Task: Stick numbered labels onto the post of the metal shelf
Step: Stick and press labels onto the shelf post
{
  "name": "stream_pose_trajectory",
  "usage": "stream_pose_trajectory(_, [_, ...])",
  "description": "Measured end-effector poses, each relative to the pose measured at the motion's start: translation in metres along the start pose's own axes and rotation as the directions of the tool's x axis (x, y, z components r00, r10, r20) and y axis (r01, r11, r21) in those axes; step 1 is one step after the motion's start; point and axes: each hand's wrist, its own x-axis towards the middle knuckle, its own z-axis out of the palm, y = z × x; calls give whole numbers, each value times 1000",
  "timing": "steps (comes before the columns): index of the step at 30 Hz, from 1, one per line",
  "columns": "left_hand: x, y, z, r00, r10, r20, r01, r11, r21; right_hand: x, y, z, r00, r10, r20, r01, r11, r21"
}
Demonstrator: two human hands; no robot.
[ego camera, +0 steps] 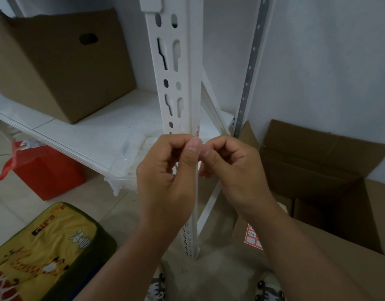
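Against the post [176,88], both hands' curled fingers [192,146] pinch something tiny below a label [197,131].

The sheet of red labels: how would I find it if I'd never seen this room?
Start at the white shelf post and follow it to the floor. Right of its foot lies a flattened cardboard box; the label sheet rests on its near edge, the only red-bordered grid there.

Post [176,83] – smooth white-painted metal; box [56,68] – matt brown cardboard.
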Motion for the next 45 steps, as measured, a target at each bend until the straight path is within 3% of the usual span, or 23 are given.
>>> stream_pose_trajectory(13, [1,-2,-4,993,-93,72,102,986,-133,2,8,2,997,-38,-68,33,997,-74])
stream_pose_trajectory(18, [2,-5,-6,992,-95,82,100,993,-57,2,8,2,993,-73,-90,63,993,-104])
stream_pose_trajectory(24, [0,-9,-5,998,36,57,-43,989,139,3,10,5,994,-78,-71,68,988,-137])
stream_pose_trajectory(28, [-1,-7,-2,998,50,38,-56,981,183,2,10,5,996,-73,-49,65,987,-147])
stream_pose_trajectory(36, [12,-15,-9,970,-240,-34,239,971,-16,2,9,2,991,56,-121,-64,996,-62])
stream_pose_trajectory(41, [31,-47,-26,906,-383,-182,408,905,122,7,14,5,977,121,-177,-131,990,-49])
stream_pose_trajectory(45, [40,-86,-33,845,-521,-124,527,769,362,13,18,10,973,129,-190,-132,991,-3])
